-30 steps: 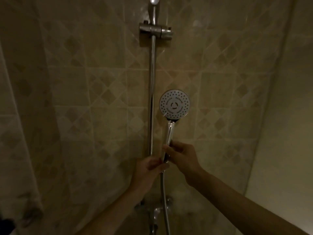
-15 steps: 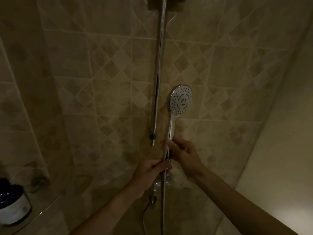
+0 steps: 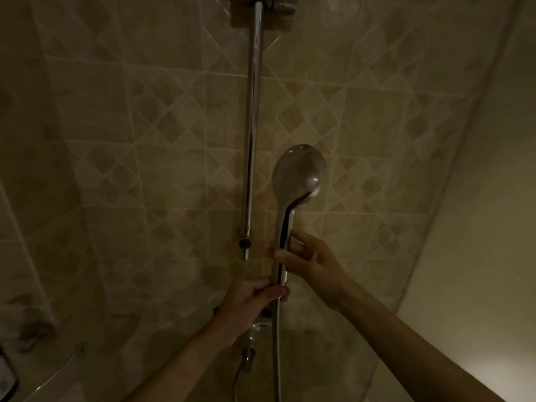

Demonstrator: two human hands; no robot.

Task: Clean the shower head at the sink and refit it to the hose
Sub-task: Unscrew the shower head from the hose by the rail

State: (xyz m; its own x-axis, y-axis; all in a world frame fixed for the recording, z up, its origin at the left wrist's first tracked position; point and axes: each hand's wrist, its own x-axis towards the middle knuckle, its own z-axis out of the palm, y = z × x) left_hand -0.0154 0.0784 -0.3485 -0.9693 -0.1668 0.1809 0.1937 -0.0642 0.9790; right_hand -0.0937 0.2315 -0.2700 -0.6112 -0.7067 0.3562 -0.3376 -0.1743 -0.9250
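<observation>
Shower head (image 3: 298, 172) upright at frame centre, back toward camera. Right hand (image 3: 313, 264) fingers pinch handle; left hand (image 3: 255, 298) at 7 o'clock grips hose (image 3: 277, 343) nut (likely counter-hold for threading joint).

- A chrome slide rail (image 3: 251, 134) runs upright on the tiled wall (image 3: 377, 117), just beside the shower head (image 3: 300, 172) at its 9 o'clock, leaving only a narrow gap between them.
- At 3 o'clock of the shower head the tiled wall is bare up to a plain side wall (image 3: 478, 227).
- The left hand (image 3: 255, 300) and right hand (image 3: 313, 259) crowd the handle at 6 o'clock.
- The hose (image 3: 277, 352) hangs straight down; a tap fitting (image 3: 255, 335) sits just beside it at 9 o'clock.
- A dark container (image 3: 7, 378) stands at far lower left.
</observation>
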